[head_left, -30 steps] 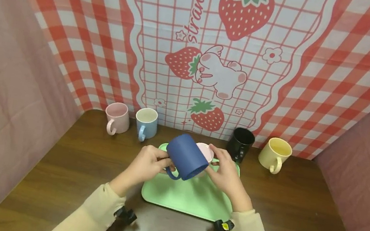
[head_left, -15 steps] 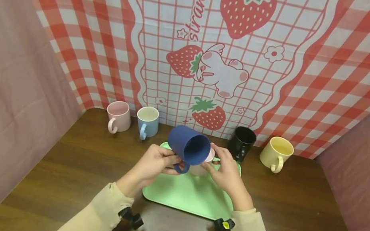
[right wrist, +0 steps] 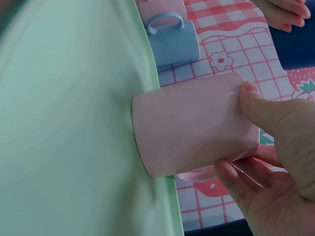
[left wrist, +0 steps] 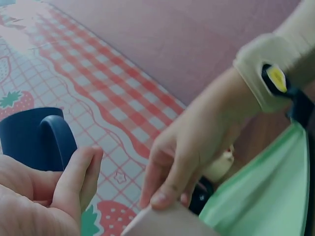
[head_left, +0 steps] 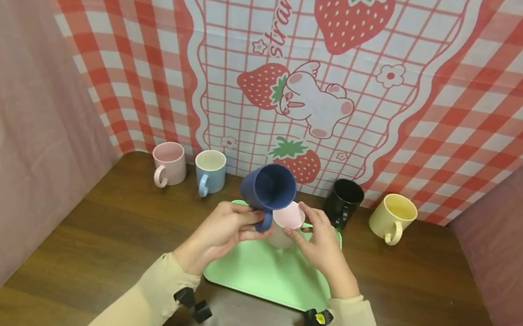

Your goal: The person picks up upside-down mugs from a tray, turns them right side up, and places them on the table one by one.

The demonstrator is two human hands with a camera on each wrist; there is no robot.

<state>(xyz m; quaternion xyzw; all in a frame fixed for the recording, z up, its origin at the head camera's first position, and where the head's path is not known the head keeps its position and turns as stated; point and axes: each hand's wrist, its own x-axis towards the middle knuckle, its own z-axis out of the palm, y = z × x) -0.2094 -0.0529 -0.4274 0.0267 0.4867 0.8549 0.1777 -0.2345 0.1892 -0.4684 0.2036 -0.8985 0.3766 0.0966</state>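
Note:
My left hand (head_left: 225,231) grips a navy blue mug (head_left: 251,189) by its handle and holds it up, tilted, its dark opening towards the head camera. Just to the right, a pale pink mug (head_left: 282,238) stands upright on a light green tray (head_left: 268,281). My right hand (head_left: 320,243) holds that pink mug near its rim, thumb on the near side and fingers on the far side. In the right wrist view the pink mug's base (right wrist: 147,135) rests on the tray. The blue mug partly overlaps the pink one in the head view.
Along the back of the wooden table (head_left: 92,227) stand another pink mug (head_left: 173,169) and a light blue mug (head_left: 212,177) to the left. A black mug (head_left: 337,201) and a yellow mug (head_left: 383,219) stand to the right. A strawberry-print cloth (head_left: 223,83) hangs behind.
The blue mug has been raised and turned by my left hand, its opening swinging from down-right to face the head camera. More of the pink mug shows; my right hand stays nearly still.

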